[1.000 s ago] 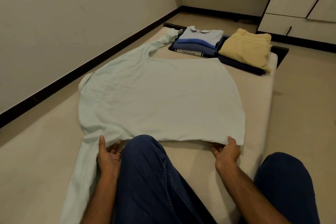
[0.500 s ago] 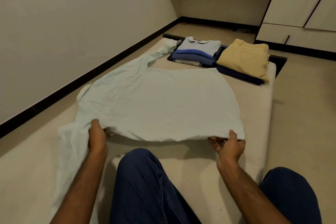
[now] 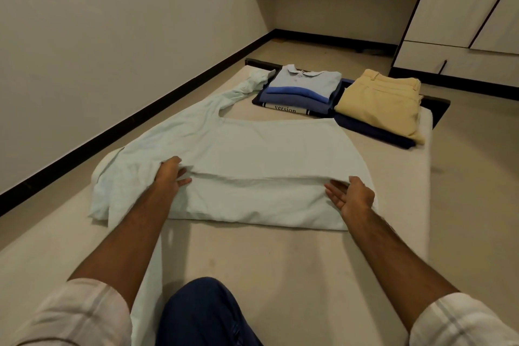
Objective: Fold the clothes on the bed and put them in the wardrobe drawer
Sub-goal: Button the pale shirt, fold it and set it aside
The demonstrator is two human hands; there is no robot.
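Mid-frame, the pale shirt (image 3: 252, 149) lies half-folded on the bed (image 3: 280, 255) — left hand (image 3: 170, 175) grips its folded edge, right hand (image 3: 349, 195) flat-fingered against it.

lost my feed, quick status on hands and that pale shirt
Left hand grips the folded-over hem, right hand open at the fold's other end. Pale shirt half folded on the mattress. Folded stacks beyond, not in the way.

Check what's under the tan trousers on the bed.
Under the tan trousers lies a folded dark navy garment, only its near edge showing. The rest, and anything beneath, is covered.
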